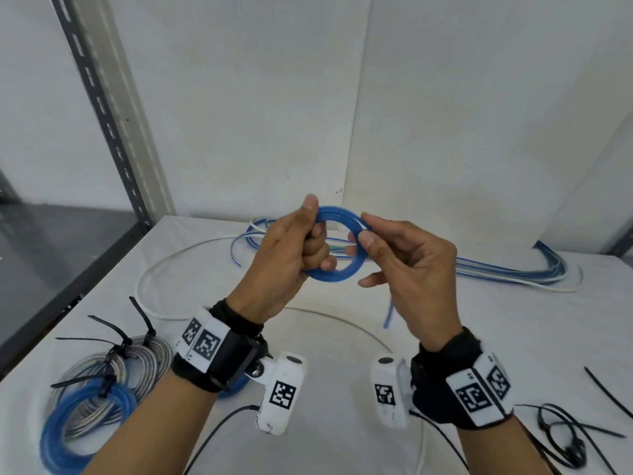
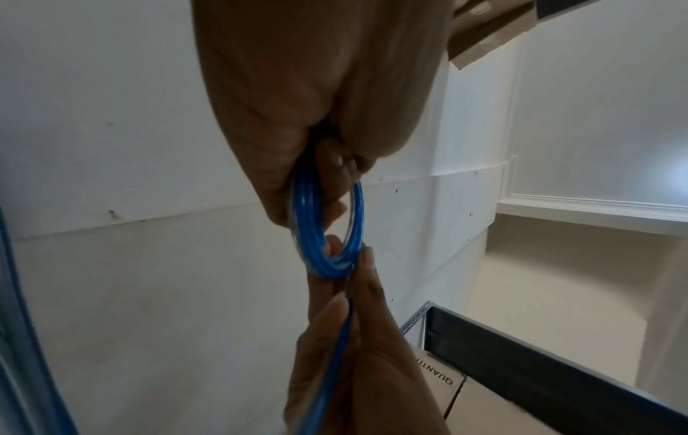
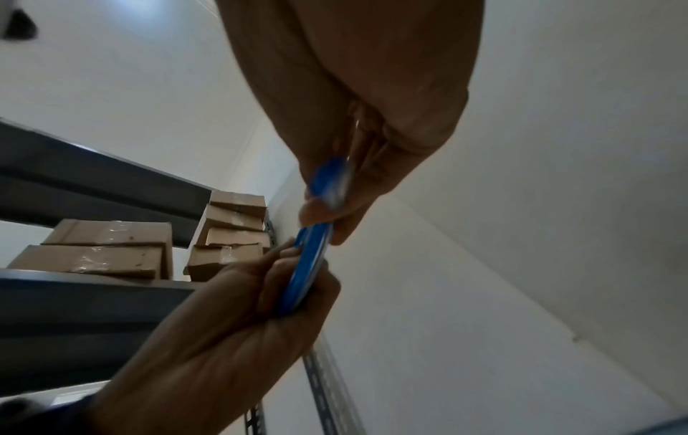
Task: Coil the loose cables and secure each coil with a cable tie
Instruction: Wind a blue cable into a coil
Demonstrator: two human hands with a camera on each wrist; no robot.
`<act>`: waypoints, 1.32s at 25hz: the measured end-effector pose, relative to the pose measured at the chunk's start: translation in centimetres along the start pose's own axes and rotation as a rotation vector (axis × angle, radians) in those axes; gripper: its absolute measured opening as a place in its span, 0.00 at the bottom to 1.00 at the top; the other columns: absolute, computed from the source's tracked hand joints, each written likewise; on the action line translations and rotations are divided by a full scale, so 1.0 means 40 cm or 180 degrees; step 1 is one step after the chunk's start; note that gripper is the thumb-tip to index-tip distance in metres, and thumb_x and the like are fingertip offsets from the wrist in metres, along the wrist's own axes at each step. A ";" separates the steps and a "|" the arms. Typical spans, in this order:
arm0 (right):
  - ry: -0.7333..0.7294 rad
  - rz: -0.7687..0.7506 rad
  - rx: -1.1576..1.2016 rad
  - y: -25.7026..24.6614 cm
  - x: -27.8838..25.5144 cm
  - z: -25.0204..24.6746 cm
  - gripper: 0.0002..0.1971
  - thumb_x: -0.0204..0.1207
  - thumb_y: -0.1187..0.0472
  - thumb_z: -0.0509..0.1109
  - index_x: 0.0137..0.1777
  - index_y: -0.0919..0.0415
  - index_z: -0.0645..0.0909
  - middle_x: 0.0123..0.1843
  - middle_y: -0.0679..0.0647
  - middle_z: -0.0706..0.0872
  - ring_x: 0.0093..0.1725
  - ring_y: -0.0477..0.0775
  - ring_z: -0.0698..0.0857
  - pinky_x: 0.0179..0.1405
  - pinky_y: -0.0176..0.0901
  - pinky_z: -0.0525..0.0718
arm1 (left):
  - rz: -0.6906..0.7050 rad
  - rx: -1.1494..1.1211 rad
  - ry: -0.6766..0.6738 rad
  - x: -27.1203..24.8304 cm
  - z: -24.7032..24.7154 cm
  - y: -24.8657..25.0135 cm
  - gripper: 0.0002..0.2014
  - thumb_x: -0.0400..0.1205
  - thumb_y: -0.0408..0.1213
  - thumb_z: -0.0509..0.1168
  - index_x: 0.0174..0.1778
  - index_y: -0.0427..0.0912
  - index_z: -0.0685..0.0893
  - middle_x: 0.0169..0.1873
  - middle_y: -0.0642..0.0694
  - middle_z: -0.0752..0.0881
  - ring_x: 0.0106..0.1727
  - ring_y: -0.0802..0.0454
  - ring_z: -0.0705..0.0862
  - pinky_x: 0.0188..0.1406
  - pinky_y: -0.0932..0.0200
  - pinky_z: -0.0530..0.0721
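Setting: white-covered bench (image 1: 342,354) stood against white wall panels; a grey slotted steel shelving upright (image 1: 102,108) rose at the left.
Blue coil: a small coil of blue cable (image 1: 337,243) was held in the air above the bench, between both hands; its free end (image 1: 388,315) hung below the right hand.
Left hand: left hand (image 1: 287,262) gripped the coil's left side, thumb on top, fingers curled through the ring.
Right hand: right hand (image 1: 414,265) pinched the coil's right side between thumb and forefinger, the other fingers loosely bent.
Finished coils: blue and grey tied coils (image 1: 102,382) lay at the bench's near left, bound with black cable ties (image 1: 116,347).
Loose cables: blue and white loose cables (image 1: 513,272) lay along the far side.
Spare ties: loose black cable ties (image 1: 575,430) lay at the near right.
Shelf stock: cardboard boxes (image 3: 111,250) sat on the shelves, seen from the right wrist.
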State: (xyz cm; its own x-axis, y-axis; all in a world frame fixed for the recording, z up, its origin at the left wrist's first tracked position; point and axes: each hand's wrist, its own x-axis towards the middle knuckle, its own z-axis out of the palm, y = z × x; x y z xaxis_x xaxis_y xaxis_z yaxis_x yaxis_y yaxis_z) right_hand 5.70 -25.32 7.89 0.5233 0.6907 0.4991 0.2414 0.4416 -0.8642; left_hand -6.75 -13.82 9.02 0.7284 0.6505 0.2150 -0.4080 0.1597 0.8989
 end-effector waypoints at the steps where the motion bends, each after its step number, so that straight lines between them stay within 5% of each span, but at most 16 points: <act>1: 0.0079 0.0036 0.0126 0.006 -0.009 0.019 0.13 0.79 0.63 0.74 0.63 0.59 0.88 0.49 0.57 0.95 0.48 0.59 0.94 0.27 0.44 0.90 | 0.0110 -0.0167 0.0139 0.002 0.001 0.001 0.21 0.90 0.53 0.54 0.34 0.44 0.67 0.27 0.49 0.53 0.24 0.54 0.55 0.29 0.61 0.74; 4: 0.0191 0.0022 0.0148 0.017 -0.027 0.060 0.16 0.77 0.58 0.74 0.65 0.53 0.86 0.51 0.55 0.94 0.50 0.56 0.93 0.28 0.45 0.91 | 0.0269 -0.0416 0.0421 0.006 0.002 -0.007 0.22 0.92 0.52 0.51 0.35 0.43 0.68 0.26 0.51 0.55 0.25 0.54 0.54 0.29 0.62 0.73; 8: 0.0261 -0.0017 -0.0025 0.016 -0.010 0.035 0.13 0.79 0.65 0.75 0.62 0.53 0.87 0.50 0.55 0.94 0.46 0.55 0.93 0.27 0.44 0.89 | 0.0055 -0.0668 0.0302 0.004 0.008 -0.024 0.23 0.92 0.52 0.52 0.35 0.41 0.71 0.23 0.50 0.56 0.23 0.55 0.57 0.33 0.59 0.78; 13: -0.0581 0.0030 -0.0775 -0.006 0.022 -0.060 0.12 0.80 0.66 0.75 0.61 0.57 0.90 0.47 0.53 0.93 0.43 0.55 0.93 0.27 0.43 0.87 | -0.0051 0.1283 -0.0594 -0.001 -0.035 -0.006 0.19 0.90 0.47 0.57 0.43 0.34 0.77 0.23 0.49 0.66 0.23 0.52 0.69 0.54 0.47 0.90; 16: -0.0699 0.0060 -0.0725 -0.012 0.022 -0.067 0.11 0.79 0.66 0.75 0.60 0.58 0.90 0.45 0.56 0.93 0.44 0.57 0.93 0.28 0.45 0.89 | 0.0302 0.1784 -0.0665 -0.006 -0.029 -0.011 0.17 0.92 0.42 0.54 0.41 0.36 0.74 0.25 0.48 0.64 0.24 0.53 0.66 0.48 0.49 0.90; 19: 0.0056 -0.0030 -0.0067 -0.002 0.016 -0.029 0.08 0.79 0.68 0.74 0.56 0.61 0.89 0.45 0.57 0.94 0.45 0.58 0.94 0.27 0.44 0.90 | 0.0839 0.1499 -0.0145 -0.002 -0.013 -0.014 0.17 0.92 0.42 0.54 0.40 0.36 0.72 0.26 0.50 0.66 0.25 0.54 0.66 0.36 0.55 0.83; 22: 0.0358 -0.0008 0.0334 0.013 -0.003 0.016 0.08 0.78 0.67 0.74 0.56 0.62 0.88 0.46 0.58 0.95 0.47 0.59 0.94 0.26 0.43 0.89 | 0.0907 0.0955 0.0087 0.001 -0.009 -0.022 0.17 0.92 0.44 0.53 0.41 0.37 0.71 0.25 0.53 0.63 0.25 0.55 0.63 0.33 0.57 0.77; 27: 0.0265 0.0012 0.0257 0.003 0.003 0.008 0.10 0.78 0.66 0.74 0.59 0.61 0.87 0.48 0.57 0.95 0.44 0.57 0.94 0.24 0.40 0.87 | 0.0506 0.0507 0.0003 -0.003 0.002 -0.023 0.19 0.90 0.49 0.54 0.42 0.37 0.75 0.24 0.49 0.61 0.24 0.52 0.64 0.39 0.55 0.83; 30: -0.0354 -0.0033 -0.0409 -0.006 0.018 -0.046 0.09 0.80 0.68 0.73 0.56 0.57 0.90 0.45 0.57 0.94 0.40 0.55 0.92 0.24 0.41 0.84 | 0.0017 0.1201 -0.0606 -0.006 -0.025 -0.005 0.22 0.86 0.52 0.58 0.42 0.34 0.78 0.22 0.46 0.67 0.23 0.49 0.72 0.49 0.50 0.89; 33: -0.0594 -0.0035 -0.0674 -0.005 0.020 -0.056 0.09 0.81 0.66 0.74 0.57 0.56 0.91 0.46 0.56 0.94 0.42 0.55 0.93 0.26 0.42 0.85 | 0.0257 0.1891 -0.0748 -0.008 -0.030 -0.016 0.20 0.90 0.48 0.56 0.42 0.34 0.76 0.24 0.49 0.68 0.23 0.53 0.71 0.46 0.43 0.91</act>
State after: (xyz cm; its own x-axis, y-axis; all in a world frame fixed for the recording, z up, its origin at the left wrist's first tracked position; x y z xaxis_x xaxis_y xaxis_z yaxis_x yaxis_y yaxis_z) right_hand 7.89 -26.15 8.33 0.3648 0.7888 0.4947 0.4219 0.3336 -0.8430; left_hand -7.37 -13.23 7.93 0.8368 0.4525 0.3082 -0.1412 -0.3654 0.9201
